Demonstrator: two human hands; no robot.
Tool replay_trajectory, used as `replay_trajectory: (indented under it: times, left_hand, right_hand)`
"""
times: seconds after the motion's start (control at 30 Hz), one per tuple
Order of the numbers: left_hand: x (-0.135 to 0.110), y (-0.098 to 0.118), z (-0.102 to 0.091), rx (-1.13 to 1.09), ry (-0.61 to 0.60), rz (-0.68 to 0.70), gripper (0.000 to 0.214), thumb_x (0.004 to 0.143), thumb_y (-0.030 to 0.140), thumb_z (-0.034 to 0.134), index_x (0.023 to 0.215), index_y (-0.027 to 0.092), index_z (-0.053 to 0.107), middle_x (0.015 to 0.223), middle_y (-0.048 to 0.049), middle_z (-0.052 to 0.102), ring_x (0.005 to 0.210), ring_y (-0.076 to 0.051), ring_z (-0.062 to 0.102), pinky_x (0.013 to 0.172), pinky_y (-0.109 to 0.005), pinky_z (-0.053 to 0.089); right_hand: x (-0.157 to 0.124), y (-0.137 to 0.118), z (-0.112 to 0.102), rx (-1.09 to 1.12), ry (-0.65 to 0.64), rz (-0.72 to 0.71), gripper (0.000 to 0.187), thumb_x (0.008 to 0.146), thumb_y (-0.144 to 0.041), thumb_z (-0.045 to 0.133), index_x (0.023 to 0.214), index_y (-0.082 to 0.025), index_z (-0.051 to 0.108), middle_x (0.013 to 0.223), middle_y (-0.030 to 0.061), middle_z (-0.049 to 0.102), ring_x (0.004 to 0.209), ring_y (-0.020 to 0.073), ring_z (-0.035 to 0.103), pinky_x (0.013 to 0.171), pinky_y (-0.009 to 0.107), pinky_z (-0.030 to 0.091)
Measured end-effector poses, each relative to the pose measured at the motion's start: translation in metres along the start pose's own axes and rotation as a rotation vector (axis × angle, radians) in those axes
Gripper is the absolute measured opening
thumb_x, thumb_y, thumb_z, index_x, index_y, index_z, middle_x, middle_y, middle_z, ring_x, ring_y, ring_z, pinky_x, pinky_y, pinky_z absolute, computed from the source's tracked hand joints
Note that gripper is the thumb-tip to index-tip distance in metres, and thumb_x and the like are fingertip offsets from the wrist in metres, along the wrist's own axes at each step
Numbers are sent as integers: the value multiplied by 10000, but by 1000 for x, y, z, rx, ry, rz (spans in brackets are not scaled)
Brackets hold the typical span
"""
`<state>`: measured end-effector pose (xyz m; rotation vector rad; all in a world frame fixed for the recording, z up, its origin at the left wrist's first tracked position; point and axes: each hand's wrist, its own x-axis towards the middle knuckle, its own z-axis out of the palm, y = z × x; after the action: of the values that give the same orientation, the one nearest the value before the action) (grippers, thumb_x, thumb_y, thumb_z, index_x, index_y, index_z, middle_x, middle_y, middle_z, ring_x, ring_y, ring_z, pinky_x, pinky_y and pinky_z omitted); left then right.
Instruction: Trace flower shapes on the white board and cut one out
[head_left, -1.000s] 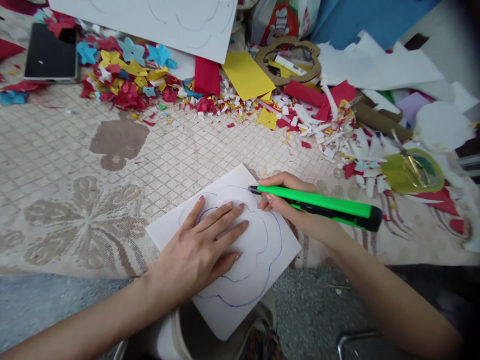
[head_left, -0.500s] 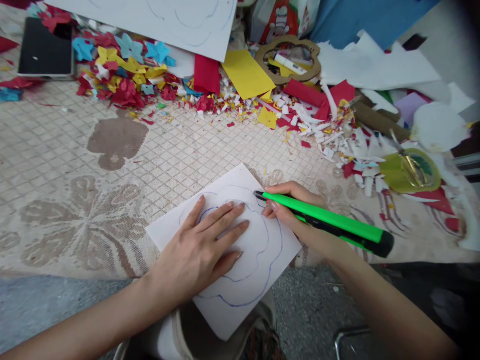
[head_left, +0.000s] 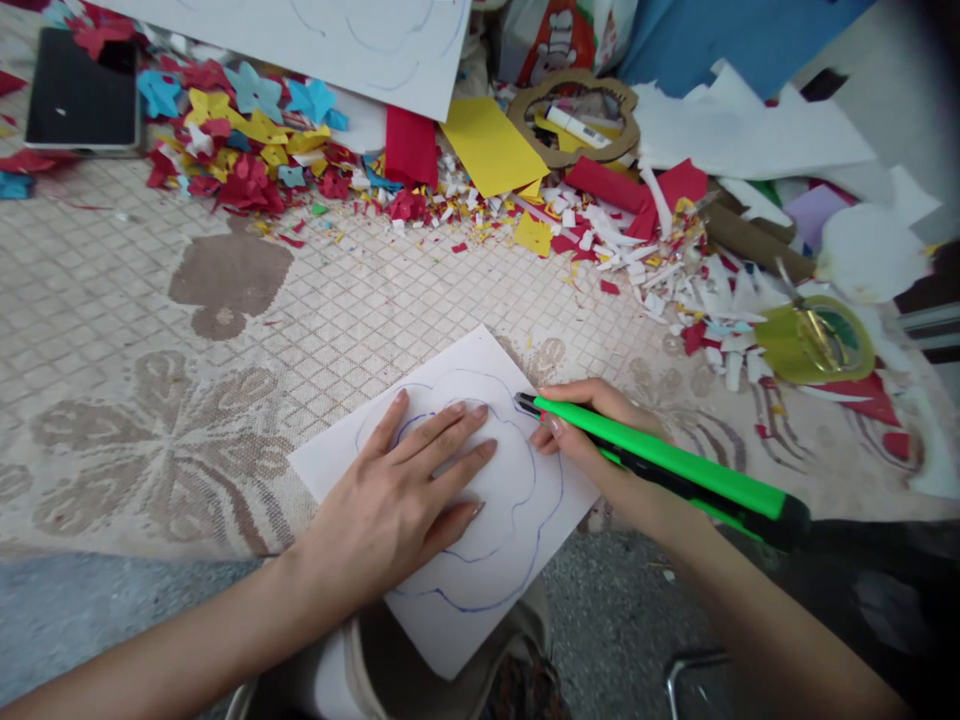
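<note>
A white sheet of paper (head_left: 487, 590) lies at the table's front edge, its lower corner hanging over. Two wavy, cloud-like outlines in blue pen are drawn on it, one inside the other. My left hand (head_left: 405, 490) rests flat on the sheet with fingers spread, covering part of the drawing. In my right hand (head_left: 592, 430) is a green and black utility knife (head_left: 675, 455), gripped like a pen. Its tip is by the outer outline near the sheet's right edge; whether the blade touches the paper I cannot tell.
Paper scraps (head_left: 585, 225) and folded paper stars (head_left: 255, 125) spread along the back. A phone (head_left: 85, 90) lies at the far left. Scissors (head_left: 817, 320) rest on a yellow-green tape roll (head_left: 780, 345) at right, near a cardboard ring (head_left: 521, 125) holding a marker (head_left: 577, 126).
My right hand and the utility knife have shifted slightly right and down, toward the sheet's edge. My left hand stays in place on the paper.
</note>
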<state>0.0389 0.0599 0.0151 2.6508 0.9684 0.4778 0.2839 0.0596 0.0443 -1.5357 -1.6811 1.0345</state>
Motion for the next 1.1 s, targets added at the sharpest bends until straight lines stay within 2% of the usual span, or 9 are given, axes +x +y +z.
replay_trajectory:
  times: [0.2,0.47,0.63,0.8,0.97,1.1]
  left_hand:
    - [1,0,1,18,0,-2,395,985,353,468,1362,241,503,1507,-25,403,1372,-206,409,1195,-495,142]
    - [2,0,0,20,-8,-8,383,995,357,443,1354,244,513,1507,-23,402,1375,-199,404,1195,-486,137]
    - [1,0,0,12,-13,-6,388,998,365,436,1362,247,504,1512,-19,394,1383,-199,390,1198,-485,118]
    - [-1,0,1,9,-23,-7,401,1006,375,418,1374,231,490,1516,-31,389,1393,-213,373,1199,-497,77]
    - [2,2,1,6,-19,-23,393,1016,377,390,1368,235,493,1506,-39,404,1374,-233,402,1179,-567,-5]
    - [3,2,0,8,-20,-28,380,1014,365,398,1357,240,504,1501,-39,410,1364,-235,417,1170,-589,-11]
  right_hand:
    - [-6,-2,4,1,42,-5,184,911,-266,589,1090,-244,624,837,-5,692,754,120,681,677,229,546]
    - [-10,0,0,1,10,22,200,913,-277,587,1110,-258,615,846,-6,693,754,116,681,673,224,550]
    - [-1,-1,-10,3,-71,26,209,910,-295,593,1114,-257,616,845,-6,705,751,113,685,669,212,550]
    - [19,-7,-25,-3,-247,39,218,917,-320,577,1109,-230,627,838,5,709,742,122,686,651,218,547]
    - [29,-11,-34,-93,-333,-75,222,916,-277,574,1122,-223,638,893,11,710,796,131,686,679,225,527]
    - [30,-9,-38,-160,-357,-188,242,906,-262,585,1141,-229,637,984,17,705,863,138,683,740,236,521]
